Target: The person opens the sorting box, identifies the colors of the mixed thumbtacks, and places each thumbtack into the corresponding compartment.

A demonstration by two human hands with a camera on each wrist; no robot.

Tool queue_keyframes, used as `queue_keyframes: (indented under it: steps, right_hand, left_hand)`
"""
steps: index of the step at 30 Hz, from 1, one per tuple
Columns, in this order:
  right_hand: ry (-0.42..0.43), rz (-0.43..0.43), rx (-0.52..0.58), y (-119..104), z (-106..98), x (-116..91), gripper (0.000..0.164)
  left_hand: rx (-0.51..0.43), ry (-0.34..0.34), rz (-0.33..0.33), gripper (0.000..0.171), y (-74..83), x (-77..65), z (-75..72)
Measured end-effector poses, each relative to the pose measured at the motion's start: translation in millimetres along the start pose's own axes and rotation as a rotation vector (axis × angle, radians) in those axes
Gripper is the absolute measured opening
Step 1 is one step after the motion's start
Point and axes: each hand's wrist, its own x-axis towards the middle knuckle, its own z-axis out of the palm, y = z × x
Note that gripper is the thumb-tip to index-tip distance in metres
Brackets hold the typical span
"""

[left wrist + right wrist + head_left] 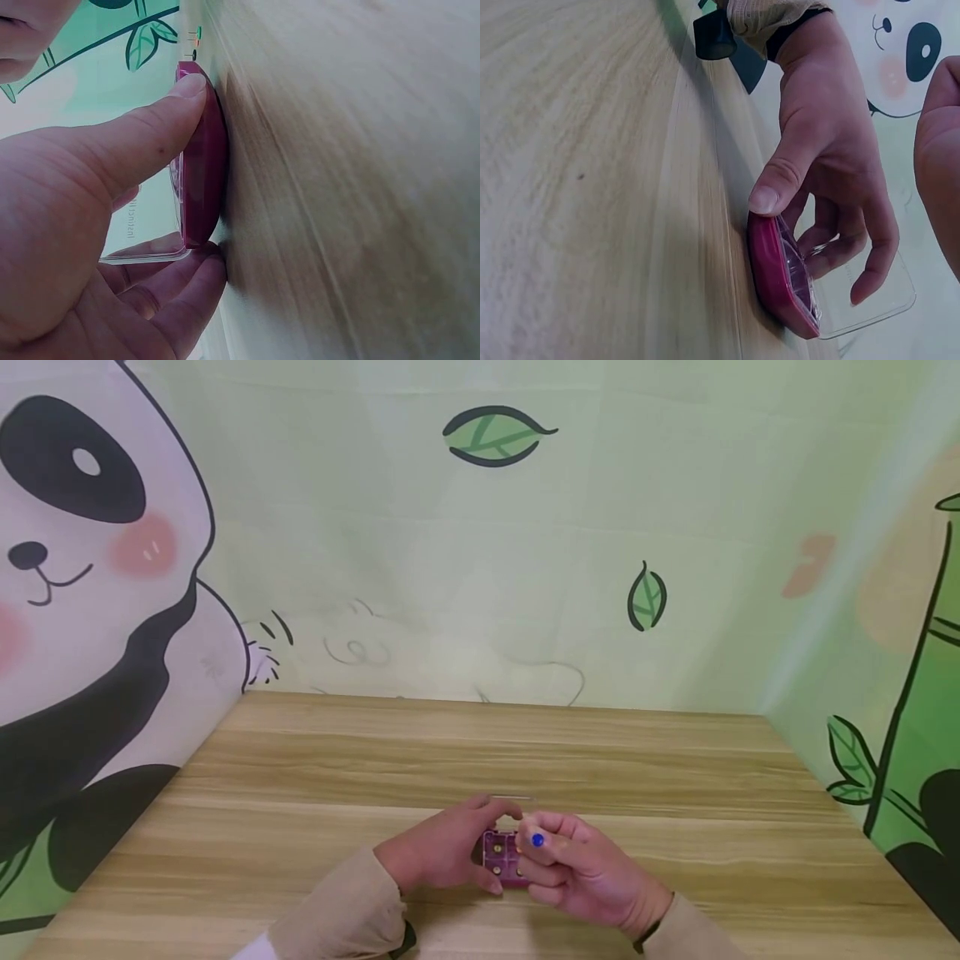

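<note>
My left hand (453, 839) holds a small magenta box (496, 852) on the table, thumb on its near side and fingers round the far side. Inside, the box is split into compartments with small round pieces in them. Its clear lid (885, 300) stands raised at the back, beside the left fingers. Over the box's right part, my right hand (573, 864) pinches a small thing with a round blue end (537, 840) between thumb and forefinger; I cannot tell what it is. The right hand hides part of the box.
The wood-grain table (360, 752) reaches back to a pale green cloth wall (375, 527) printed with a panda and leaves. Past the box's end in the left wrist view are small green, orange and black things (198, 34). A black cylinder (714, 34) sits by the left sleeve.
</note>
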Motion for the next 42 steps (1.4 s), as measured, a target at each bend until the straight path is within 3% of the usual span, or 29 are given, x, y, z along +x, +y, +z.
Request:
queue_keyframes:
  steps: [24,31,36,42]
  right_hand:
    - [-0.092,-0.031,0.046,-1,8,8,0.027]
    - [-0.085,-0.019,0.047,-1,11,7,0.027]
    - [-0.025,-0.020,0.017,-1,11,6,0.034]
    - [0.184,-0.013,-0.136,-4,8,5,0.033]
  left_hand:
    - [-0.012,0.016,0.012,0.080,0.4,-2.6,-1.2]
    - [-0.016,0.026,0.037,0.079,0.2,-3.2,-2.2]
    - [-0.022,0.017,0.026,0.080,1.1,-3.4,-2.7]
    - [-0.010,-0.004,-0.007,0.086,1.6,-1.5,-2.7]
